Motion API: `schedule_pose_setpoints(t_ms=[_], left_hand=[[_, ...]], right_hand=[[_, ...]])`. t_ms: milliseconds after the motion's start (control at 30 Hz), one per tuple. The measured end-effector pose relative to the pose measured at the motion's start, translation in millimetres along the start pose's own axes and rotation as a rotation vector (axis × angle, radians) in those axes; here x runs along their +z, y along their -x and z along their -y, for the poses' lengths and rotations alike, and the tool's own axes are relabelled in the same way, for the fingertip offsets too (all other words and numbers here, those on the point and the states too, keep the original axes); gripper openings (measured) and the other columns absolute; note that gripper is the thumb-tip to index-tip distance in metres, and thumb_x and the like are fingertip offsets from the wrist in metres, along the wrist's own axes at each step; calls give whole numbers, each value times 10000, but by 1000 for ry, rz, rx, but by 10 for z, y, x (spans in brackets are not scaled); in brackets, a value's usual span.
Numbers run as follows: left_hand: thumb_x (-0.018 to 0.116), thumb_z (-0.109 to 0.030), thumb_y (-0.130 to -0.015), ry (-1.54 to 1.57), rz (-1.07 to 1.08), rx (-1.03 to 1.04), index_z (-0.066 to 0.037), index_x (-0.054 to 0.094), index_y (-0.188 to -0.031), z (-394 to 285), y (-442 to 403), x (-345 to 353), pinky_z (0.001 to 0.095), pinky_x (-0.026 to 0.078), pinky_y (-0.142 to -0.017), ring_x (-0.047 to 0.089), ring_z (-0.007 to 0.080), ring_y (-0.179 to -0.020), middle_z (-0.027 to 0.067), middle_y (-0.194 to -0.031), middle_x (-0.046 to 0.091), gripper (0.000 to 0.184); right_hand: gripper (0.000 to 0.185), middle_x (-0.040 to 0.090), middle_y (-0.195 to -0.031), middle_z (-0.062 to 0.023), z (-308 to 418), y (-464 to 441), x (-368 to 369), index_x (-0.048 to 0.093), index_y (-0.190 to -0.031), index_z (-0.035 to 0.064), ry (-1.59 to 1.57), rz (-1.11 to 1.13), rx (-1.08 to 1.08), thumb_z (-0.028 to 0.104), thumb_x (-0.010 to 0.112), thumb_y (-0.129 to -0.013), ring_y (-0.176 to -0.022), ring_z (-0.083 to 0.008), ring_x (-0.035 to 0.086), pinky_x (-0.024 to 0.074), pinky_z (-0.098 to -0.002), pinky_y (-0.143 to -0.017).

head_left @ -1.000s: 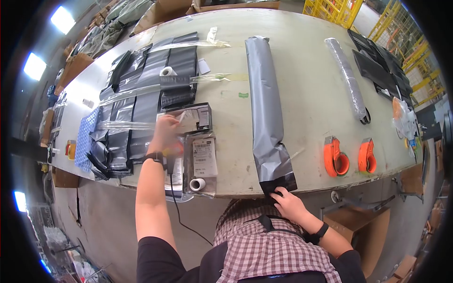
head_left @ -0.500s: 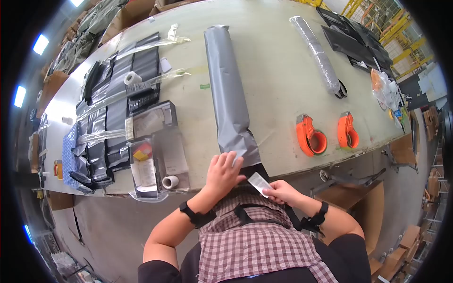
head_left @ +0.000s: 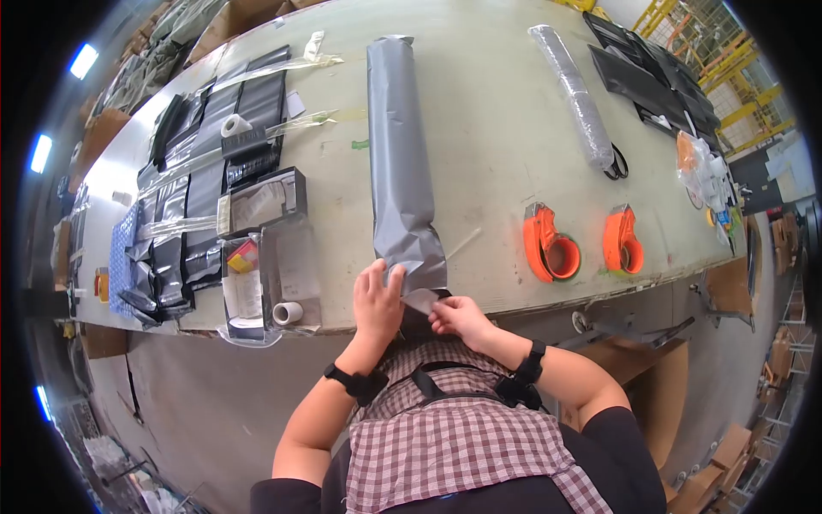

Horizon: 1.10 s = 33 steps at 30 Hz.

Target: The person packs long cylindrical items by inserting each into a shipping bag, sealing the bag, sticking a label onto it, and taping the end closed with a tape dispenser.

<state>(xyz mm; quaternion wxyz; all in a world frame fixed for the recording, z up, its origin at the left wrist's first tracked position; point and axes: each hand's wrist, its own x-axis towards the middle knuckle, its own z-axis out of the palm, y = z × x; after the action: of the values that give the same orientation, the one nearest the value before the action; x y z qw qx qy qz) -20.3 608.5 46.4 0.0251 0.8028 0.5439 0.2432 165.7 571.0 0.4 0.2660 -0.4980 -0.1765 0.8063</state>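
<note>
Gray package (head_left: 400,146) points lengthwise away, left fingers (head_left: 377,276) spread, right fingers (head_left: 440,313) pinching a label (head_left: 419,300).

Right hand (head_left: 462,323) on label (head_left: 421,300) — left hand (head_left: 378,297) on grey package (head_left: 401,163).

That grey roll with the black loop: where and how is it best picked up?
Around its middle, I'd say, from above: the roll is long and looks round, lying on the table with both long sides free.
</note>
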Motion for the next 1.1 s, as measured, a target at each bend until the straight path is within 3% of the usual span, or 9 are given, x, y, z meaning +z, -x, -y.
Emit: schedule_pose_setpoints(t_ms=[100, 400, 500, 600, 733, 767, 867, 933, 1100], left_hand=[[712, -67, -639, 132, -45, 60, -102, 612, -826, 53, -74, -105, 374, 435, -735, 569, 231, -792, 7, -783, 615, 215], [718, -90, -651, 122, -99, 91, -96, 598, -721, -60, 31, -159, 368, 442, -696, 564, 217, -729, 15, -716, 594, 139], [728, -79, -643, 140, -124, 70, -99, 601, -865, -136, 35, -143, 390, 451, -750, 573, 249, -760, 24, -722, 594, 256], [731, -68, -649, 153, -143, -199, -123, 476, -1154, -163, 166, -93, 433, 431, -856, 564, 319, -904, 93, -811, 596, 568], [714, -46, -682, 679, 512, -839, -126, 369, -1308, -4, 431, -63, 456, 422, -895, 492, 399, -1078, 184, -1079, 543, 720], [690, -34, -700, 527, 464, -690, -117, 412, -1283, -35, 471, -58, 442, 431, -887, 495, 384, -1082, 184, -1126, 523, 651], [632, -12, -735, 14, 60, -68, -104, 516, -1211, -254, 390, -205, 412, 452, -867, 529, 334, -1053, 176, -1144, 529, 498], [611, -77, -731, 224, 143, 197, -89, 614, -1080, -412, 133, -301, 377, 479, -818, 574, 295, -960, 126, -1042, 575, 349], [644, -111, -762, 436, 369, -166, -80, 680, -858, -366, 179, 209, 368, 505, -673, 625, 278, -774, 80, -809, 635, 107]], right_hand=[[145, 627, -818, -75, 15, 78, 164, 580, -912, -2, 149, 68, 170, 142, 569, -905, -686, -125, 618, 515, -222, -603], [160, 634, -926, -95, 43, 237, 230, 552, -980, 38, -283, -136, -33, 194, 516, -968, -759, -135, 626, 546, -262, -686], [236, 644, -930, -81, 207, 120, 478, 569, -1091, 40, -541, 36, -26, 236, 516, -971, -761, -126, 620, 536, -262, -702], [262, 639, -922, -65, 325, 157, 64, 572, -1071, 43, -40, 248, 225, 279, 533, -964, -773, -129, 609, 517, -258, -683], [491, 632, -773, -99, 454, 321, -283, 613, -1000, -9, 1051, -223, -794, 460, 628, -856, -623, -219, 577, 461, -337, -585], [496, 616, -722, -106, 450, 219, -300, 643, -949, -25, 1105, -304, -1017, 448, 677, -801, -600, -260, 577, 456, -370, -565], [449, 624, -776, -123, 584, 26, -280, 642, -909, -39, 1277, 50, -398, 384, 713, -779, -651, -289, 606, 467, -393, -575], [376, 658, -909, -124, 529, -94, -298, 629, -999, -52, 1034, 126, -130, 293, 652, -853, -739, -239, 646, 514, -355, -620], [255, 658, -887, -56, 503, 45, -382, 648, -987, 6, 389, 93, 132, 244, 588, -918, -763, -135, 634, 544, -300, -712]])
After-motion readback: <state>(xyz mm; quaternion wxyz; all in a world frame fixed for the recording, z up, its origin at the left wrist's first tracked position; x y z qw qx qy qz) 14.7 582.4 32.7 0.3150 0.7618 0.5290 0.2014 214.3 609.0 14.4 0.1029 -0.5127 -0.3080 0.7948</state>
